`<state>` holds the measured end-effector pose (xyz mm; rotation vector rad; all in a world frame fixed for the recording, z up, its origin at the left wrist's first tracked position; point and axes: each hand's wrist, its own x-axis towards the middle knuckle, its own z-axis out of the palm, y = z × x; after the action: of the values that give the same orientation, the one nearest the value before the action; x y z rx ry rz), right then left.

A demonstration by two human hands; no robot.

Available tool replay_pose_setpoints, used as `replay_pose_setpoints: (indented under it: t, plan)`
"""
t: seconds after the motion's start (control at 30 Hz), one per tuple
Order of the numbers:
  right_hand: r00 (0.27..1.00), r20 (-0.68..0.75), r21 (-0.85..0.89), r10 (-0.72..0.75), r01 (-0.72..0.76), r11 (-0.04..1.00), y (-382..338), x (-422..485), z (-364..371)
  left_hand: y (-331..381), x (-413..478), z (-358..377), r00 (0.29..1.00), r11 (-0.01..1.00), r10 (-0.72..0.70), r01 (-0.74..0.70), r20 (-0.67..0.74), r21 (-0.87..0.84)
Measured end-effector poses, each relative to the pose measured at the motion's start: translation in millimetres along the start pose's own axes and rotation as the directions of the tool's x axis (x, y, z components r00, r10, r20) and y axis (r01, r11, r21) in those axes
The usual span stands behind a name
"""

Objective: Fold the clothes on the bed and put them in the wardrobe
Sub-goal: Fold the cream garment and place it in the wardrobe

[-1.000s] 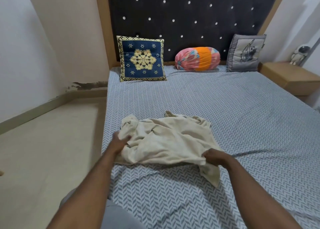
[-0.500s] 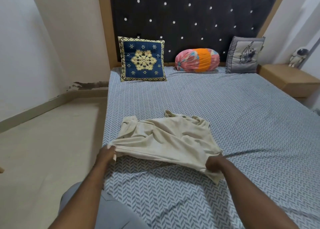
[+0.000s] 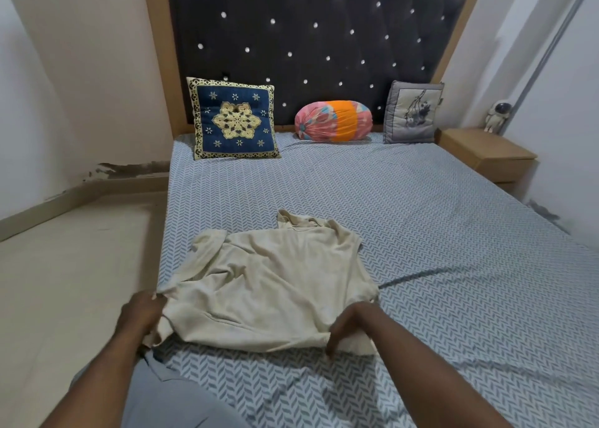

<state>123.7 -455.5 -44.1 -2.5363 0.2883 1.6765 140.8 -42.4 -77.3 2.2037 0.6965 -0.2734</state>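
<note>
- The left hand (image 3: pixel 142 317) has its grip closed on the near left corner of a crumpled cream cloth T-shirt (image 3: pixel 272 285). The fingers are curled round a bunched fold of the hem, which hangs a little below the fist.
- The right hand (image 3: pixel 351 327) has its grip clamped on the near right part of the hem. The fingers bend down over the edge of the cloth with the knuckles on top.
- The T-shirt lies on the bed (image 3: pixel 421 233), on a blue-and-white herringbone sheet, close to the near left edge of the mattress. Its collar points toward the headboard and one sleeve is spread to the left. The hem between the two hands is raised slightly off the sheet and casts a shadow under it.
- The right fingertips are blurred, so how far they reach under the cloth cannot be told. The left fingertips are hidden inside the fold.
- Both forearms are cut off by the bottom of the frame. A grey-clad knee (image 3: pixel 168 395) shows between them.
- Both arms reach forward, bare, and spread apart to the width of the hem, the left wrist over the bed's edge.
- Against the dark tufted headboard (image 3: pixel 308 38) lean a square navy embroidered cushion (image 3: pixel 233 119), a pink-and-orange bolster (image 3: pixel 334 121) and a grey printed cushion (image 3: pixel 413 113).
- A small white astronaut figure (image 3: pixel 497 116) stands on a light wooden nightstand (image 3: pixel 483 150).
</note>
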Motion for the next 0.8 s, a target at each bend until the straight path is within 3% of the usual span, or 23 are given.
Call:
replay_pose_setpoints:
  t: [0.07,0.13,0.27,0.33,0.37,0.4,0.43,0.5,0.57,0.67,0.7,0.73,0.77,0.8]
  plan:
    - [0.966,-0.245,-0.081,-0.077,0.059,0.995,8,-3,-13,8,2,-11,0.985,0.988,0.045,-0.019,-0.169,0.152]
    - [0.878,-0.467,-0.041,-0.107,0.1,0.994,21,1,-34,24,-3,-24,0.957,0.977,0.065,-0.004,-0.282,0.214]
    - [0.72,-0.694,0.117,-0.022,0.143,0.983,43,7,-77,56,-2,-48,0.911,0.961,0.154,-0.048,-0.383,0.273]
    - [0.595,-0.803,0.188,0.036,0.196,0.962,36,-35,-86,74,-1,-59,0.921,0.975,0.171,-0.108,-0.35,0.192]
    - [0.538,-0.842,0.226,0.042,0.281,0.933,34,-50,-91,84,-5,-62,0.944,0.982,0.184,-0.186,-0.273,0.018]
    - [0.495,-0.869,0.25,0.009,0.422,0.872,34,-61,-98,90,-7,-62,0.964,0.937,0.196,-0.238,-0.178,-0.255]
    - [0.479,-0.876,0.282,-0.055,0.601,0.748,32,-74,-102,97,-13,-64,0.976,0.827,0.21,-0.204,-0.049,-0.523]
    - [0.511,-0.831,0.391,-0.221,0.818,0.421,32,-101,-103,109,-29,-71,0.93,0.554,0.343,-0.086,0.133,-0.828]
    - [0.494,-0.792,0.46,-0.359,0.869,0.183,33,-131,-101,118,-52,-78,0.83,0.371,0.525,-0.021,0.191,-0.928]
    - [0.391,-0.785,0.503,-0.481,0.855,-0.127,40,-165,-103,123,-65,-89,0.73,0.166,0.662,0.079,0.17,-0.983]
    - [0.349,-0.806,0.483,-0.479,0.855,-0.191,43,-170,-107,121,-60,-92,0.674,0.146,0.709,0.146,0.207,-0.978]
    - [0.317,-0.824,0.46,-0.47,0.859,-0.227,45,-174,-110,122,-50,-97,0.738,0.161,0.648,0.106,0.186,-0.981]
    - [0.298,-0.834,0.444,-0.464,0.862,-0.246,46,-176,-115,121,-40,-99,0.76,0.181,0.622,0.093,0.187,-0.979]
    - [0.298,-0.832,0.447,-0.467,0.86,-0.248,45,-178,-119,117,-25,-94,0.703,0.17,0.689,0.077,0.174,-0.982]
